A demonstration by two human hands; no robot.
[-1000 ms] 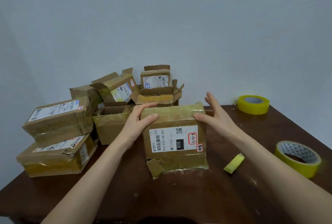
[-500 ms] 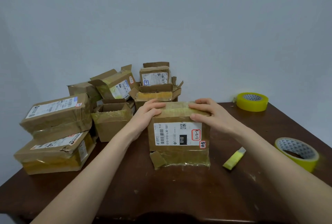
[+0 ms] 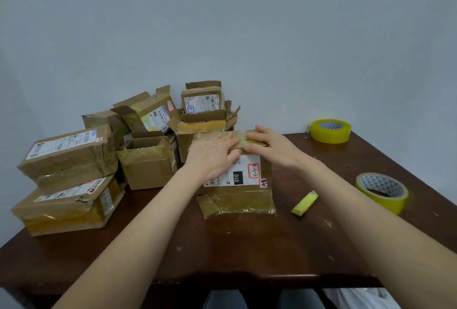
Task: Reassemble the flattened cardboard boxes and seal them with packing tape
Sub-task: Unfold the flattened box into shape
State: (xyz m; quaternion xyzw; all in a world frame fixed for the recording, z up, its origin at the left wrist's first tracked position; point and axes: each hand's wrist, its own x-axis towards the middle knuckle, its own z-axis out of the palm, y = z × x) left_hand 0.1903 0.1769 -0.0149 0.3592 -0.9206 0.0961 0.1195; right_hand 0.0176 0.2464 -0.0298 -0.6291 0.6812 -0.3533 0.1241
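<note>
A taped cardboard box (image 3: 243, 196) with a white shipping label stands on the dark wooden table (image 3: 222, 246) in front of me. My left hand (image 3: 214, 156) lies flat over its top and upper front face, fingers straight. My right hand (image 3: 268, 145) rests on the top right edge, fingers over the top and thumb against the front. A yellow tape roll (image 3: 382, 192) lies at the right. A second yellow roll (image 3: 330, 131) sits at the far right corner.
Several assembled and half-open cardboard boxes (image 3: 71, 157) are piled at the left and back of the table against the grey wall. A small yellow strip of tape (image 3: 304, 203) lies right of the box. The table's front edge is close to me.
Both hands moved from the box's sides onto its top. The left hand slid right and flattened across the top, and the top flap went down.
</note>
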